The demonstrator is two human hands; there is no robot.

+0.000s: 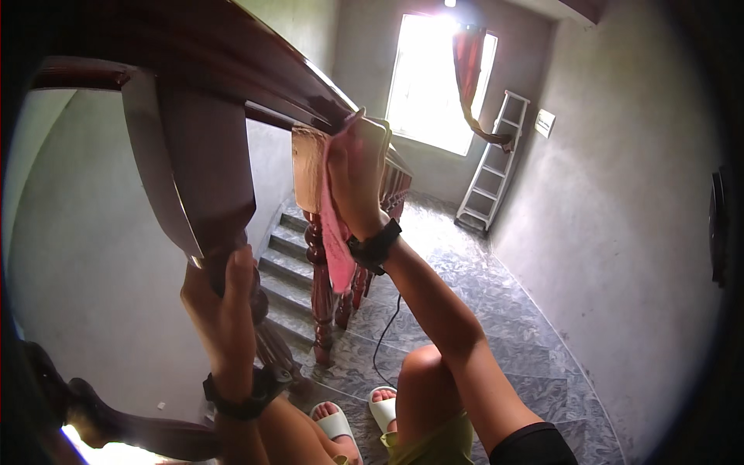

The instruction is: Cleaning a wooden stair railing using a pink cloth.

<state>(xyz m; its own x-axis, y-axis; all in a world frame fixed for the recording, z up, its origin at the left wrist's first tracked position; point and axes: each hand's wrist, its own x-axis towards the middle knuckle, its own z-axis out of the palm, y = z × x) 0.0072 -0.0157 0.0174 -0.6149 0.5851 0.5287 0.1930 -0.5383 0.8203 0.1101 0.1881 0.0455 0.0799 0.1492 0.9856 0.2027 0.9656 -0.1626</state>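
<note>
My left hand (224,314) grips a dark turned wooden baluster (273,343) just under its squared upper block (203,157), thumb upward. Farther up and to the right, my right hand (357,174) presses a pink cloth (336,244) against the end of the glossy dark handrail (250,52). The cloth hangs down below the palm, beside a paler wooden block (309,168) on top of another turned baluster (321,285). Both wrists wear black bands. The fingertips of my right hand are hidden behind the hand and cloth.
Grey patterned stairs (290,261) descend behind the balusters. A patterned tiled floor (442,314) lies under my white sandals, with a thin black cable (381,343) close by. A stepladder (488,168) leans near a bright window (430,81) with a tied curtain (469,75). A grey wall (616,192) stands at right.
</note>
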